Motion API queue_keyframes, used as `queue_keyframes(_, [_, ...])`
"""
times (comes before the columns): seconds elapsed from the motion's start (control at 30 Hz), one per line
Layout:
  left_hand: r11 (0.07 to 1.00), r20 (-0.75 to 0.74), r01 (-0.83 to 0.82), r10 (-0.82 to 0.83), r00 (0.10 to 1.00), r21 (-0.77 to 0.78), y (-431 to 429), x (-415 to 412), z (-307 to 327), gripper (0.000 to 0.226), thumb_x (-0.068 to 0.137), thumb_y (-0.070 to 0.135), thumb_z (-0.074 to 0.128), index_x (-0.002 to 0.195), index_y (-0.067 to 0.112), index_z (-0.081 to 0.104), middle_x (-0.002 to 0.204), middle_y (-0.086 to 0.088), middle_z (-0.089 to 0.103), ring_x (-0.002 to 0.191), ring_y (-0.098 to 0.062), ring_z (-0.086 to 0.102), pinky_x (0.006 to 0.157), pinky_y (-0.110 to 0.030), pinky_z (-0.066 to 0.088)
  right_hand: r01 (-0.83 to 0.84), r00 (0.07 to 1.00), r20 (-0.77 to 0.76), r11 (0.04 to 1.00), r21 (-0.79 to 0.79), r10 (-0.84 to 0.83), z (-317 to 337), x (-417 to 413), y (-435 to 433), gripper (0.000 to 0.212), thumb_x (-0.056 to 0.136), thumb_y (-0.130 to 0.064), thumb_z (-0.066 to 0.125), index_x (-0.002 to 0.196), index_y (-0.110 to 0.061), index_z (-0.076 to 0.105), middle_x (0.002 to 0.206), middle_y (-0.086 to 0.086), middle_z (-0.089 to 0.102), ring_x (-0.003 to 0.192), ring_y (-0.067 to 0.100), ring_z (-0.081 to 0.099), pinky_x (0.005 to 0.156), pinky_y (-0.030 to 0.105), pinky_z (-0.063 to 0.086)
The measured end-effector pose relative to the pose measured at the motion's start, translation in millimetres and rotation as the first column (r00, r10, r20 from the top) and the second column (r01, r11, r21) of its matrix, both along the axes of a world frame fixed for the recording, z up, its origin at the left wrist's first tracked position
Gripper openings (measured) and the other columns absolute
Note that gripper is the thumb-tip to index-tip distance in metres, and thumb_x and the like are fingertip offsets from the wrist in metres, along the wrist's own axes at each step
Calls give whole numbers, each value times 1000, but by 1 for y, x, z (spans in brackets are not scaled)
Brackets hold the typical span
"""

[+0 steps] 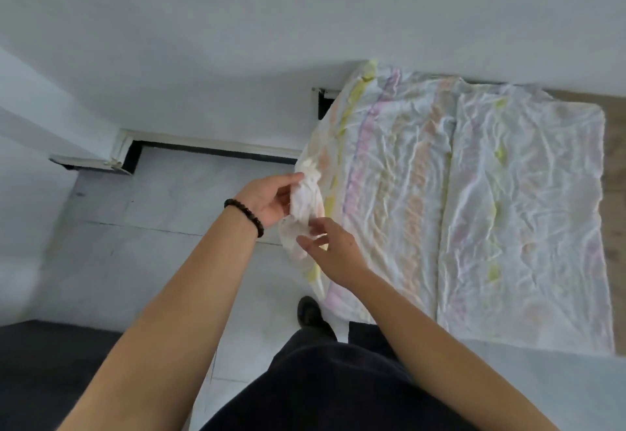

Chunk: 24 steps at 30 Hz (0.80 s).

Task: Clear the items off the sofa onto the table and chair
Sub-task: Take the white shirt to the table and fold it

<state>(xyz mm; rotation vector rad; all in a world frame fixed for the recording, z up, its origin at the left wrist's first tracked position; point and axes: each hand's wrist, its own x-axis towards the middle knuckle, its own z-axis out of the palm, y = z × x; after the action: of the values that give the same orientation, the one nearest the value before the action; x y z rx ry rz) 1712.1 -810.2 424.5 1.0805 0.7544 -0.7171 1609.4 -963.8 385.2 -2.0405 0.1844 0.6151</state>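
Note:
A crumpled white sheet (491,200) with pastel pink, orange and yellow stripes lies spread over a flat surface on the right. My left hand (271,201), a dark bead bracelet on its wrist, grips the sheet's bunched near-left corner. Just below it, my right hand (330,247) has its fingers spread and touches the same hanging edge. The surface under the sheet is hidden except for a light wooden strip (614,173) at the far right.
The floor (162,227) is pale tile, with a white wall and a dark baseboard (210,151) beyond. A dark surface (44,369) fills the lower-left corner. My dark trousers and one shoe (308,312) show at the bottom centre.

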Motion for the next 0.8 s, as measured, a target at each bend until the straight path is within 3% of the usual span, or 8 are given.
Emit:
queue_keyframes(0.13, [990, -54, 87, -93, 994, -111, -31, 10, 21, 22, 78, 4, 72, 98, -1, 66, 81, -11, 74, 68, -17, 72, 62, -28, 59, 233, 972, -49, 967, 101, -229, 12, -1, -9, 23, 94, -42, 61, 107, -23, 64, 97, -12, 67, 85, 2, 62, 75, 17, 44])
queue_keyframes(0.23, [978, -69, 102, -116, 991, -179, -44, 13, 30, 41, 71, 11, 76, 110, 2, 66, 99, -12, 74, 89, -24, 72, 79, -39, 58, 357, 931, -136, 920, 161, -338, 21, -1, -14, 22, 99, -31, 53, 100, -10, 61, 95, 4, 65, 86, 18, 60, 81, 33, 49])
queue_keyframes(0.3, [977, -79, 72, -90, 993, -203, -47, 16, 36, 41, 78, 18, 74, 116, 6, 65, 113, -14, 70, 108, -30, 65, 94, -48, 50, 520, 851, -274, 792, 319, -448, 33, -4, -23, 18, 98, -20, 48, 97, -5, 57, 95, 14, 61, 87, 26, 58, 85, 40, 51])
queue_keyframes(0.43, [993, -36, -70, 67, 997, -95, -44, 24, 41, 15, 86, 13, 67, 99, 8, 61, 101, -10, 69, 93, -25, 65, 78, -40, 54, 661, 748, -399, 648, 379, -530, 56, -17, -61, 28, 88, -28, 44, 64, -20, 54, 64, 1, 50, 59, 17, 47, 51, 28, 37])
queue_keyframes(0.5, [988, -23, -113, 111, 994, -106, -45, 25, 43, 3, 88, 4, 62, 89, 5, 59, 90, -12, 69, 78, -25, 68, 64, -36, 56, 616, 785, -343, 708, 346, -516, 67, -23, -86, 33, 86, -44, 54, 63, -23, 64, 60, -3, 58, 53, 13, 56, 47, 25, 41])
queue_keyframes(0.6, [969, 2, -191, 194, 981, -158, -51, 28, 51, 9, 91, 1, 56, 82, 2, 57, 70, -11, 71, 61, -24, 70, 48, -31, 54, 505, 862, -166, 833, 224, -478, 80, -25, -123, 55, 65, -67, 77, 89, -18, 68, 83, 1, 72, 73, 19, 70, 65, 39, 57])
queue_keyframes(0.7, [946, -31, -267, 266, 964, -185, -63, 32, 63, 5, 92, 1, 57, 87, 0, 56, 83, -11, 65, 75, -25, 62, 57, -37, 51, 477, 879, 43, 872, -111, -475, 80, -27, -145, 49, 67, -57, 78, 102, -31, 56, 92, -4, 65, 76, 14, 65, 58, 28, 48])
queue_keyframes(0.8, [948, -17, -261, 262, 965, -185, -87, 30, 73, 12, 94, 0, 52, 82, 2, 52, 83, -9, 54, 71, -24, 56, 62, -32, 50, 544, 829, 357, 773, -327, -432, 65, -32, -149, 52, 80, -37, 73, 122, -21, 47, 110, 2, 52, 77, 18, 55, 62, 30, 42])
